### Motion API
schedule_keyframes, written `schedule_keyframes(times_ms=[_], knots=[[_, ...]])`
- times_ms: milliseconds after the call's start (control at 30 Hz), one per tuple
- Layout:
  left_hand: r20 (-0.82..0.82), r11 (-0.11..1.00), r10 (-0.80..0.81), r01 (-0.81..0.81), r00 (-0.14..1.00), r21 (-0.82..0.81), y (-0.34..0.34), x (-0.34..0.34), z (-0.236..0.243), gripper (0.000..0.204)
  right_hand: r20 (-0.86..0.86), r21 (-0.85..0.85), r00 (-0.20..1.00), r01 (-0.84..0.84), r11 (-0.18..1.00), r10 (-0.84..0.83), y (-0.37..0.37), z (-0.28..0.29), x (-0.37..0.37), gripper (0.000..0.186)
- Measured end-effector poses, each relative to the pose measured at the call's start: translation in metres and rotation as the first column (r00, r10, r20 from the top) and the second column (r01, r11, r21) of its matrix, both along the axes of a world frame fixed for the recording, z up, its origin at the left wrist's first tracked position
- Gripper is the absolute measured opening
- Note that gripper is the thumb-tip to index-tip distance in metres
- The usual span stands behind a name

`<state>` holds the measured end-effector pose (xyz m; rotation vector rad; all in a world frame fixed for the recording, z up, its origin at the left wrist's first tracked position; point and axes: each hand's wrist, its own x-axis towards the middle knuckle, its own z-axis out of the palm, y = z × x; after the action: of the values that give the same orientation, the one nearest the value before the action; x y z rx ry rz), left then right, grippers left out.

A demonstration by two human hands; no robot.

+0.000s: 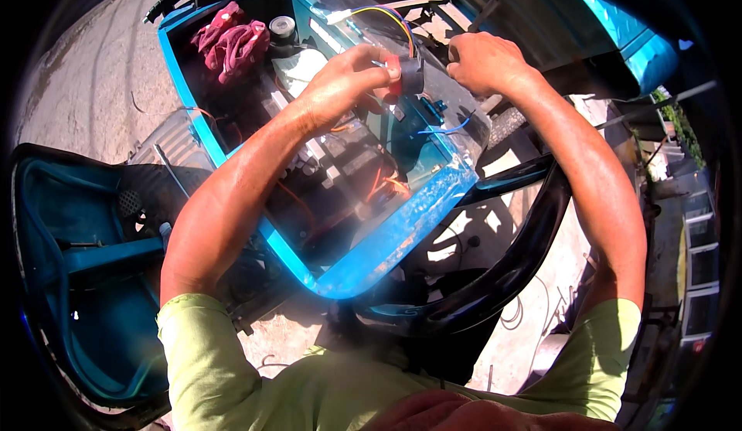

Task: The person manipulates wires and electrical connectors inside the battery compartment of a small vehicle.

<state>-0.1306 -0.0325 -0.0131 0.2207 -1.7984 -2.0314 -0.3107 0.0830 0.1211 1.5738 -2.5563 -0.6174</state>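
My left hand (359, 79) is closed around a small red and black electrical part (414, 77), held above the right side of a blue open compartment (386, 253). Yellow, blue and other coloured wires (398, 18) arch from the part to a white connector (338, 17) on the compartment's far edge. A little to the right, my right hand (485, 61) hovers with its fingers curled in; whatever they pinch, if anything, is hidden. Below the hands, orange wires (393, 187) lie loose inside the compartment, and a blue wire (448, 129) sticks out over its right wall.
A crumpled dark red cloth (233, 44) and a round container (284, 29) sit in the compartment's far left. At left, a teal moulded shell (85, 261) lies upturned. A black curved tube (495, 276) runs close in front of me. Wheels and a blue panel (641, 52) stand beyond.
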Motion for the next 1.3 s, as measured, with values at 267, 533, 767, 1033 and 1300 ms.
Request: schedule_keyframes(times_ms=[267,533,767,1033,1300], knots=[[0.128,0.973,0.194,-0.174,0.973,-0.153,-0.004,-0.005,0.0,0.053,0.378,-0.478,0.799,-0.265,0.838,0.468,-0.004,-0.003,-0.007,0.034],[0.048,0.861,0.291,-0.24,0.955,-0.448,0.002,-0.006,-0.009,0.058,0.509,-0.39,0.774,-0.184,0.902,0.378,-0.005,0.004,0.007,0.032],[-0.103,0.897,0.207,-0.231,0.973,-0.376,0.011,-0.001,0.001,0.076,0.558,-0.455,0.749,-0.083,0.887,0.357,-0.005,0.006,0.003,0.031],[-0.042,0.968,0.053,-0.062,0.998,-0.244,0.011,0.006,0.012,0.081,0.663,-0.451,0.678,0.023,0.892,0.318,-0.006,0.005,0.007,0.03],[0.03,0.985,0.028,-0.023,0.999,-0.174,0.008,0.008,0.015,0.085,0.68,-0.464,0.655,0.037,0.885,0.33,-0.007,0.004,0.004,0.027]])
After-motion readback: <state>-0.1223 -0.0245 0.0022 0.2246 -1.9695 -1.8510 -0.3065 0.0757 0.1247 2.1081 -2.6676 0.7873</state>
